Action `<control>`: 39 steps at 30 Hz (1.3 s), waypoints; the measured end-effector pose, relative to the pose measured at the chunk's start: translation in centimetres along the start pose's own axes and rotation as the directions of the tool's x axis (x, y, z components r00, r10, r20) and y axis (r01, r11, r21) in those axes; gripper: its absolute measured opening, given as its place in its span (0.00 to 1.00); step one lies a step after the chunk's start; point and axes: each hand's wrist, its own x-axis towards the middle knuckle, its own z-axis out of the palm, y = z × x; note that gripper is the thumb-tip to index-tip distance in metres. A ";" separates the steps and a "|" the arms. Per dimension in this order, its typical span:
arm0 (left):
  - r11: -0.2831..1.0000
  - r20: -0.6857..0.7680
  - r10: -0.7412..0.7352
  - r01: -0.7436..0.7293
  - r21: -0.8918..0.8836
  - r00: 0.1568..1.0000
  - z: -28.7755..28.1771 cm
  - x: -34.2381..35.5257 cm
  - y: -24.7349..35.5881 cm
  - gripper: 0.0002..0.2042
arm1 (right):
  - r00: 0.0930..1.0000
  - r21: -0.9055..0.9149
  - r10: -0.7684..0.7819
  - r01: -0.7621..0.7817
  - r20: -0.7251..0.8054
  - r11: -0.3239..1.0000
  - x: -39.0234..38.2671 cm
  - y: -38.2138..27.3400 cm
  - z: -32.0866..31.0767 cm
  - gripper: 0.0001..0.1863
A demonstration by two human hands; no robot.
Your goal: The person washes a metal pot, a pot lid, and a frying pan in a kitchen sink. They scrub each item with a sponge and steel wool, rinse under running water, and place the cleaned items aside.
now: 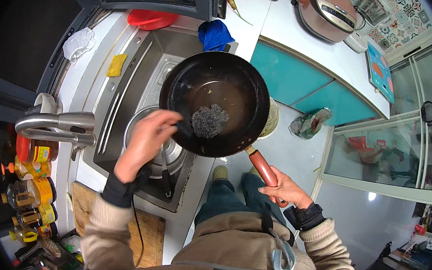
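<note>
My right hand (287, 189) is wrapped round the reddish-brown handle of a black frying pan (253, 94). The pan hangs over the right edge of the steel sink (119, 89), partly above the floor. Shallow brownish water lies in it, with a grey steel wool scrubber (209, 120) and a few small bits. My left hand (150, 138) hovers at the pan's left rim with fingers loosely stretched, apart from the scrubber; whether it touches the rim I cannot tell. Below that hand, a metal pot (175, 157) and a black-handled utensil (165, 174) sit in the sink, partly hidden.
A curved steel faucet (56, 122) reaches in from the left. A yellow sponge (116, 65), blue cloth (215, 35) and red basin (151, 19) surround the sink. Several bottles and jars (37, 154) line the left side, near a wooden board (149, 232). A rice cooker (326, 13) stands far right.
</note>
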 end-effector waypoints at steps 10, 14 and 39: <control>0.877 0.739 -0.104 -0.288 0.384 0.666 13.0 10.5 -1.2 0.27 | 0.996 -0.235 0.022 -0.002 0.083 0.972 -0.6 -3.8 -2.7 0.27; 0.891 0.625 -0.009 -0.278 0.360 0.780 15.6 11.8 -1.1 0.22 | 0.989 -0.284 0.024 0.020 0.149 0.959 -0.4 -5.3 -3.7 0.24; 0.951 0.364 0.248 -0.298 0.087 0.897 15.1 14.4 -0.1 0.18 | 0.928 0.127 0.174 -0.226 0.328 0.966 -1.7 -8.3 -5.9 0.18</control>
